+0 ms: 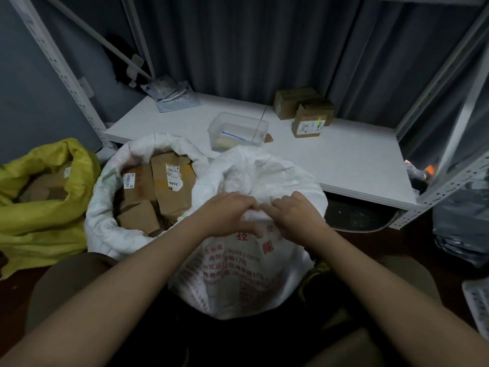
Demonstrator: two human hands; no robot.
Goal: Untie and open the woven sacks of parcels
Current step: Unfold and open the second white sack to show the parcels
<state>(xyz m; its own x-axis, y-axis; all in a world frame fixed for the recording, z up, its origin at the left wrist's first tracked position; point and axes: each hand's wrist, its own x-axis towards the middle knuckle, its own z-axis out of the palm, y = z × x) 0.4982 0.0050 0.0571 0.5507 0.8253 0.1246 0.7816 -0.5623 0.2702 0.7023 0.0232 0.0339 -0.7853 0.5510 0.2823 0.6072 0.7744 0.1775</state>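
White woven plastic printed with red characters makes up the sack (238, 274) at the lower centre of the frame, standing between the person's knees. Its neck is bunched together at the top, and both hands meet there: the left hand (227, 213) has its fingers curled into the gathered fabric, and the right hand (293, 213) pinches the same bunch from the other side, fingertips almost touching the left's. Whether a tie remains under the fingers cannot be told. Loose fabric of the mouth billows up behind the hands.

Just left of it stands a second white sack (105, 221), its rim rolled down and open, full of brown cardboard parcels (169, 186) with white barcode labels. Further left, at the frame's edge, a yellow sack (53, 207) also gapes open, with brown parcels inside.

Behind the sacks, across the middle of the frame, lies a white shelf board (344, 160). On it sit a clear plastic tub (238, 128) near the centre, two brown boxes (307, 109) toward the upper right, and grey mailer bags (172, 94) toward the upper left. Grey corrugated wall (251, 43) fills the top, with perforated metal uprights (58, 64) on either side.
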